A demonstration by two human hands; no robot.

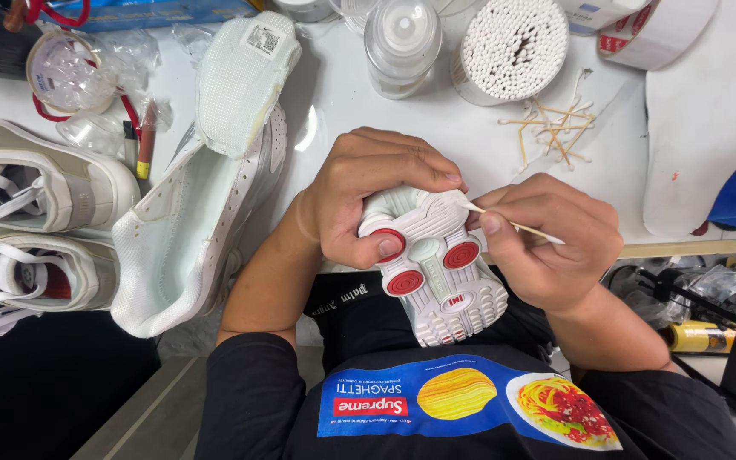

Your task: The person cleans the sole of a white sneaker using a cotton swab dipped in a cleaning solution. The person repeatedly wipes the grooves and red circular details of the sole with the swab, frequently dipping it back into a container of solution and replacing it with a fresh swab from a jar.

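My left hand (368, 192) grips a white sneaker (440, 273) turned sole up, thumb pressed near one of its red round pads. The shoe rests against my lap at the table's front edge. My right hand (547, 243) pinches a thin wooden cotton swab (517, 227) between thumb and fingers. The swab's tip touches the sole's edge near the top right of the shoe.
A white shoe upper (185, 247) with an insole (244, 77) lies left of my hands, beside two beige sneakers (36, 221). A tub of cotton swabs (513, 47), used swab sticks (551, 128), a clear bottle (402, 43), tape rolls (66, 72) and another insole (700, 119) sit on the white table (342, 102).
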